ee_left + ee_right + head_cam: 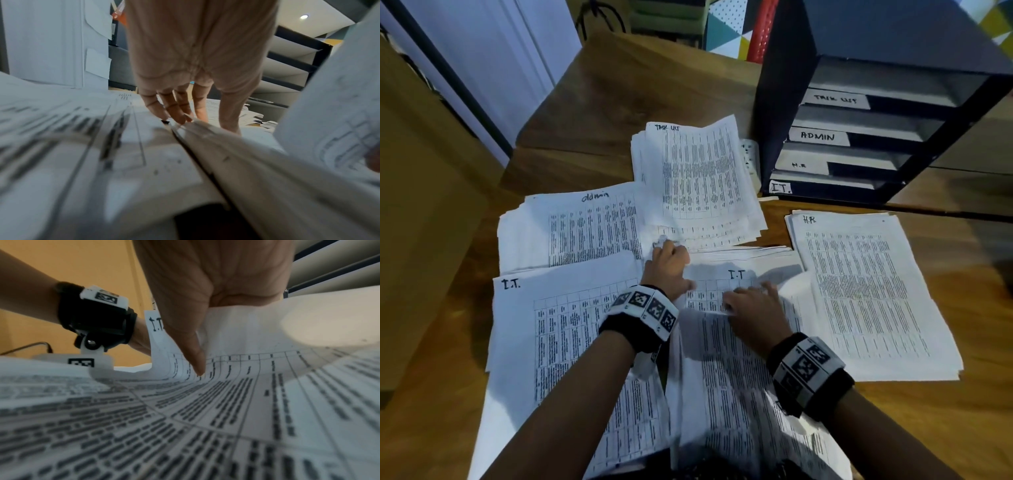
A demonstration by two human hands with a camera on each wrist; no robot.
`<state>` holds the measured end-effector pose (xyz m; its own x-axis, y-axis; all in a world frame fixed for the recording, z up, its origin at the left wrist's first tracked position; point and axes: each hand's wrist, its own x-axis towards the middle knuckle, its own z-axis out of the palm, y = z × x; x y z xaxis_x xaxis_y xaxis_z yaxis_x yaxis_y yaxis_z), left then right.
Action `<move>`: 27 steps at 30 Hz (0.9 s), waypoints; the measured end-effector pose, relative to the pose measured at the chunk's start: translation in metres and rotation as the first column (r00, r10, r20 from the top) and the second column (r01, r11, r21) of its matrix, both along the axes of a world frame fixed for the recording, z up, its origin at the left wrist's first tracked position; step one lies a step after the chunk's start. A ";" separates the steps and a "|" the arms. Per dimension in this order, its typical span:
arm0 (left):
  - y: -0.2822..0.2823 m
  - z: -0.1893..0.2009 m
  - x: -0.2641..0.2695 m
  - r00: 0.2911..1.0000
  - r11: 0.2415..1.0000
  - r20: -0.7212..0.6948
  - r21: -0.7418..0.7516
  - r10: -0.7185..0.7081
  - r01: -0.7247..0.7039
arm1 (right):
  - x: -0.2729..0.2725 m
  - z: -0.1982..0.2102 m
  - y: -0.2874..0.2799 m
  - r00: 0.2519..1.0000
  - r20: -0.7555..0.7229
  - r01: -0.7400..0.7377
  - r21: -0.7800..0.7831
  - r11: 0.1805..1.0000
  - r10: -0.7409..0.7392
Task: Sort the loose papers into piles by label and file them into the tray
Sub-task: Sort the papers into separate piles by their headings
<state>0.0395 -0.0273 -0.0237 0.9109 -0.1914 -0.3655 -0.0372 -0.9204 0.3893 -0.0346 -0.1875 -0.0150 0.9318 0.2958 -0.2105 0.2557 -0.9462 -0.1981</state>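
Note:
Sorted paper piles lie on the wooden table: "Task list" [698, 171], "admin" [571, 229], "I.T." [544, 342] and "H.R." [866, 291]. Between them sits a loose middle stack [743, 377] topped by a sheet marked "I.T" [736, 274]. My right hand [750, 298] pinches that sheet's upper part, the thumb [195, 360] on its face and the paper curling up over hidden fingers. My left hand [671, 263] rests with fairly straight fingers [176, 112] on the stack's far left corner. The black tray [777, 102], with slots labelled TASK LIST, ADMIN, H.R and I.T., stands at the back right.
A white power strip [750, 157] lies between the "Task list" pile and the tray. A brown cabinet side [421, 205] borders the table on the left. Bare wood shows at the back [619, 85] and front right [945, 428].

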 end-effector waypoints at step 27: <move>0.007 0.018 -0.021 0.986 0.808 -0.167 -0.579 0.012 -0.108 | 0.000 0.008 -0.001 0.952 0.293 0.106 -0.062 0.992 -0.084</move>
